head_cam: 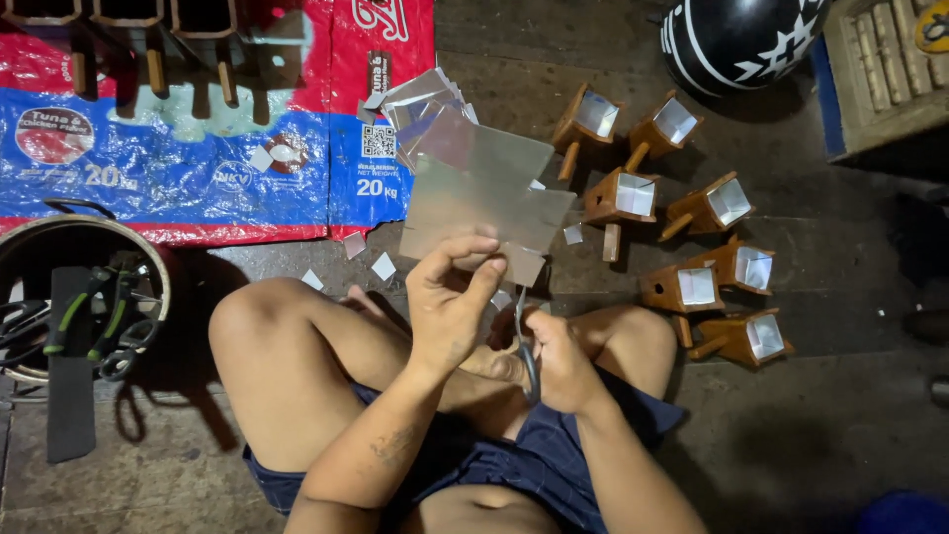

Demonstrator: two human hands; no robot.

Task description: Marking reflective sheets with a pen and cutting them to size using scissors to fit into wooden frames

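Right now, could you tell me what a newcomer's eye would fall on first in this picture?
Most striking is the shiny metal sheet at the centre, pinched along its lower edge by the left hand, while the right hand works scissors just beneath it. To the right, small wooden boxes with silvery faces lie scattered on the floor. A red and blue plastic sack lies spread out at upper left.

1. the floor (811, 435) is bare dark concrete, rough and stained, dimly lit, with deep shadow toward the right edge.
2. a red and blue plastic sack (198, 148) lies spread flat over the floor at the upper left.
3. a round bucket (148, 259) stands at the left edge.
4. a wooden crate (880, 89) sits in the upper right corner.
5. just beside the crate rests a black helmet (732, 40) with white markings.
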